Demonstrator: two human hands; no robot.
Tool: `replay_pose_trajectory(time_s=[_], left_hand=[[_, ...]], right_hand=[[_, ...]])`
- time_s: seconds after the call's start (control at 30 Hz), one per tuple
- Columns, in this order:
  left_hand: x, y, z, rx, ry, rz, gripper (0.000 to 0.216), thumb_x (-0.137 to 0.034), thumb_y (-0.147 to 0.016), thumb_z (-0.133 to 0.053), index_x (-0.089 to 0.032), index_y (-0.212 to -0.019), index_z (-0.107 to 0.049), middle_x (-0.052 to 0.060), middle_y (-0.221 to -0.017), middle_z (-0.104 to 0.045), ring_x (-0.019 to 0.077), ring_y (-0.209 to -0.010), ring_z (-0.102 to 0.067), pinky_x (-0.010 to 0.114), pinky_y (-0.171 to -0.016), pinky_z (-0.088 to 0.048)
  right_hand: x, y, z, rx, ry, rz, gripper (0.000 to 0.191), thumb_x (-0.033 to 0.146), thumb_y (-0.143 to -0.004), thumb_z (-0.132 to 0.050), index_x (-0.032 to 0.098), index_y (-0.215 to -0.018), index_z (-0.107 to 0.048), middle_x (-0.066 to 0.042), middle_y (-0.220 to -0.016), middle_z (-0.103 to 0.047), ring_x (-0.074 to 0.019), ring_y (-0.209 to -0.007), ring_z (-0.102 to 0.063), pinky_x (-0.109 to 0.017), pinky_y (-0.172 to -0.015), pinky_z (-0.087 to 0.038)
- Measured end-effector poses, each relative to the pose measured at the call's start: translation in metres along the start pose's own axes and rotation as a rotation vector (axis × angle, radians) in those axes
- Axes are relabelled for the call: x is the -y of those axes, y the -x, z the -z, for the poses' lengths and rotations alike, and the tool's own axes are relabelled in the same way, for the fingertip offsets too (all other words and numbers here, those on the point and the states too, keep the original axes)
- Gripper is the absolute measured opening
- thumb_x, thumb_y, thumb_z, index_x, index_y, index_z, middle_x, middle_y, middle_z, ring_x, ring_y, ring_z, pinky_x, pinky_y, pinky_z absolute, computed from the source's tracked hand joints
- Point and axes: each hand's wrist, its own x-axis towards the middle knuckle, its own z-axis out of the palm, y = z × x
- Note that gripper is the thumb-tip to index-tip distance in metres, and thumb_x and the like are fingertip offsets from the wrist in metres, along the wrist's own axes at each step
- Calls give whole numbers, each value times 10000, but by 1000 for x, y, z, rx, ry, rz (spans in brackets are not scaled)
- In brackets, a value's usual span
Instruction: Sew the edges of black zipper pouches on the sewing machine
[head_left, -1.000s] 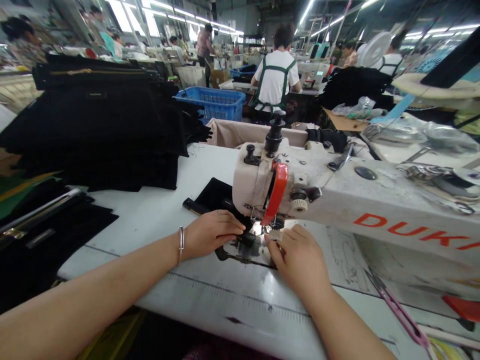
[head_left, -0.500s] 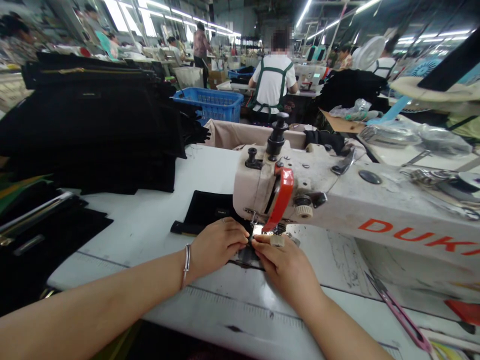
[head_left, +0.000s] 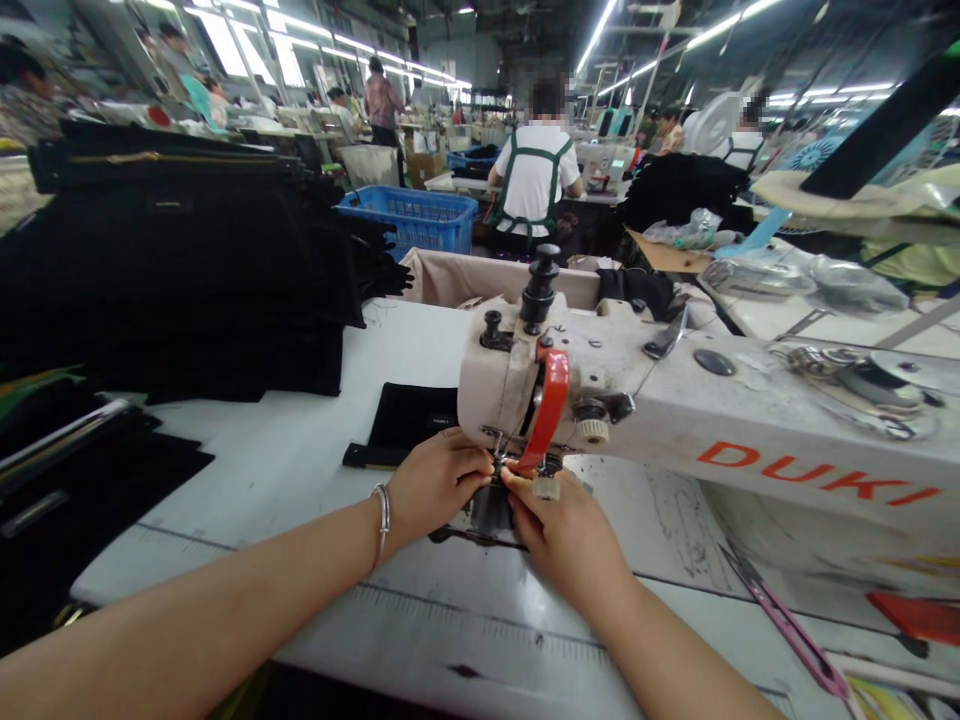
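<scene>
A black fabric piece (head_left: 405,420) with a small label lies flat on the white table, its near right part under the head of the sewing machine (head_left: 495,370). My left hand (head_left: 439,482) is closed on the near edge of this fabric, its fingertips left of the needle area. Close by on the right, my right hand (head_left: 559,520) pinches at the same edge with thumb and forefinger, just in front of the presser foot. The two hands' fingertips almost meet. What lies right between them is largely hidden by the fingers. A metal plate (head_left: 491,512) shows below them.
Tall stacks of black fabric pieces (head_left: 187,260) stand on the left, with more black pieces (head_left: 97,490) nearer. Pink thread snips (head_left: 795,625) lie at the right. Behind are a blue basket (head_left: 409,215), a cloth-lined bin (head_left: 495,275) and a person in a white shirt (head_left: 536,180).
The fabric edge and both hands have moved slightly away from me, toward the needle, uncovering more of the metal plate. The whole view has shifted a little.
</scene>
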Motion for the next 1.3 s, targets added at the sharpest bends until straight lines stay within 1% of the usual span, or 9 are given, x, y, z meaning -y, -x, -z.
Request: replay_pose_trajectory(time_s=[0.17, 0.4, 0.6, 0.87, 0.97, 1.07, 1.17, 1.23, 1.3], left_hand=[[2, 1, -2, 18, -6, 26, 77, -127, -861, -670, -196, -845, -701, 29, -907, -705, 206, -920, -641, 330, -876, -528], [4, 3, -3, 8, -1, 24, 103, -125, -867, -635, -196, -821, -694, 35, -903, -709, 205, -893, -651, 320, -839, -538], [13, 10, -4, 112, -4, 136, 137, -179, -883, -600, -258, -903, -710, -3, -996, -715, 215, -960, -659, 338, -903, -537], [12, 10, 0, 144, 30, 151, 133, -206, -886, -592, -269, -910, -707, -4, -1019, -698, 208, -982, -653, 329, -932, -533], [12, 7, 8, 177, 12, 140, 176, -230, -889, -608, -260, -1042, -690, 33, -1145, -658, 227, -1084, -610, 363, -992, -502], [8, 15, 22, 210, -86, 137, 415, -372, -844, -698, -264, -1239, -629, 83, -1252, -590, 280, -1156, -551, 421, -1022, -474], [5, 45, 36, 254, -200, 167, 586, -448, -795, -742, -319, -1337, -563, 82, -1288, -554, 301, -1171, -533, 442, -1031, -462], [6, 76, 44, 254, -264, 187, 622, -452, -794, -735, -390, -1372, -513, 55, -1329, -537, 305, -1192, -534, 447, -1046, -455], [11, 108, 51, 232, -322, 211, 551, -468, -838, -679, -441, -1361, -508, 32, -1326, -553, 296, -1170, -563, 432, -1022, -476]], right_hand=[[2, 0, -1, -3, -16, -13, 283, 121, -917, -542, 183, -1167, -661, -102, -1110, -674, -257, -995, -576, -412, -874, -520], [8, -2, 0, -30, -28, -33, 276, 107, -898, -551, 189, -1136, -664, -101, -1069, -665, -252, -1001, -563, -381, -871, -500], [11, -5, 0, -13, 4, -39, 224, 120, -896, -529, 206, -1062, -652, -56, -960, -664, -225, -931, -563, -332, -823, -482], [7, 0, -4, -40, -32, -49, 266, 101, -843, -570, 221, -1069, -641, -37, -992, -660, -207, -926, -561, -318, -841, -479], [5, -1, -5, -72, -55, -43, 303, 72, -835, -546, 213, -1088, -635, -54, -1038, -655, -210, -954, -557, -337, -863, -479], [9, 1, -2, -119, -96, -16, 314, 65, -835, -501, 209, -1078, -639, -69, -1039, -651, -222, -949, -558, -362, -834, -480], [21, 8, 22, -231, -142, 116, 314, 80, -849, -481, 215, -1091, -629, -70, -986, -654, -226, -895, -562, -373, -774, -476], [29, 15, 57, -328, -148, 226, 355, 67, -851, -494, 220, -1154, -595, -58, -957, -655, -212, -854, -562, -361, -753, -472], [29, 19, 103, -458, -73, 230, 399, 41, -853, -510, 223, -1204, -561, -48, -921, -645, -197, -821, -559, -343, -743, -467]])
